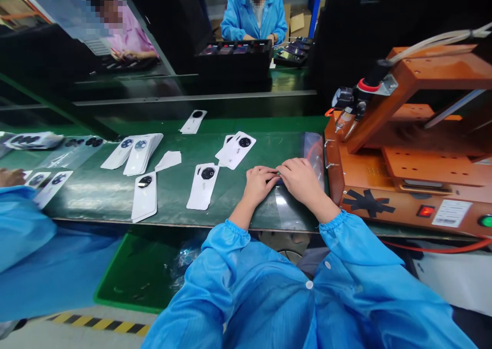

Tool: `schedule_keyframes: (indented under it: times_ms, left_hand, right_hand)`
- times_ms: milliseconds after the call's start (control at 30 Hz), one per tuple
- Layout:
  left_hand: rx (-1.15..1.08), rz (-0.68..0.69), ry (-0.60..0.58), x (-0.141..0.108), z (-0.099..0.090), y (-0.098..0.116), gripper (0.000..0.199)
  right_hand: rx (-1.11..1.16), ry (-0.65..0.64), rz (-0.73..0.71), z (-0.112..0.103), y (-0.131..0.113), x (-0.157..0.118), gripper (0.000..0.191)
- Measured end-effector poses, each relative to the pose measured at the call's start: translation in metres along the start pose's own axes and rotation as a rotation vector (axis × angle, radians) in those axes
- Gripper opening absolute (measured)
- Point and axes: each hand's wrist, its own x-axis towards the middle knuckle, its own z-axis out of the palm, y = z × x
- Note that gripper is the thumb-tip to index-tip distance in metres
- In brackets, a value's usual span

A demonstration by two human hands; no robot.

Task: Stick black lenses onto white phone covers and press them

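Note:
My left hand [260, 182] and my right hand [299, 179] meet above the green bench, just left of the orange machine. Their fingertips are pinched together around something small and dark, too small to make out. Under and beside my right hand lies a clear plastic sheet [287, 205]. Left of my hands are white phone back panels with round black camera rings: a fanned pair [236, 151], a small stack [203, 186] and another stack [145, 198].
An orange press machine [384, 169] with a red lit switch stands at right. More white panels [143, 154] and a blank white piece [169, 160] lie leftward. A co-worker's blue sleeve [23, 221] reaches in at left. A green bin [134, 272] sits below the bench edge.

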Motion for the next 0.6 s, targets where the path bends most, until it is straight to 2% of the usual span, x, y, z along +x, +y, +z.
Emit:
schedule_keyframes:
  times_ms: [133,233,300,367,433,500,533,600]
  left_hand:
    - [0.029,-0.002,-0.012,0.000,0.000,0.001,0.022]
    - [0.061,0.015,-0.027,-0.002,-0.001,0.004,0.023]
    - [0.099,0.055,-0.041,-0.004,-0.002,0.008,0.033]
    - [0.144,0.089,-0.066,-0.005,-0.003,0.010,0.054]
    - [0.176,0.098,-0.105,-0.004,-0.005,0.010,0.070]
    - [0.201,0.105,-0.144,-0.002,-0.007,0.009,0.079]
    - [0.216,0.119,-0.161,0.001,-0.008,0.008,0.081]
    - [0.248,0.156,-0.194,0.007,-0.011,0.007,0.080]
  right_hand:
    - [-0.153,-0.056,-0.128,-0.003,-0.001,0.003,0.024]
    - [-0.191,-0.050,-0.114,-0.008,-0.003,-0.001,0.023]
    - [-0.213,-0.030,-0.061,-0.015,-0.008,-0.011,0.024]
    - [-0.223,0.016,0.005,-0.023,-0.016,-0.029,0.024]
    - [-0.181,0.145,0.062,-0.028,-0.025,-0.053,0.018]
    - [-0.064,0.397,0.113,-0.028,-0.033,-0.081,0.004]
    - [0.013,0.497,0.128,-0.025,-0.035,-0.094,0.009]
    - [0.151,0.589,0.130,-0.015,-0.037,-0.114,0.021]
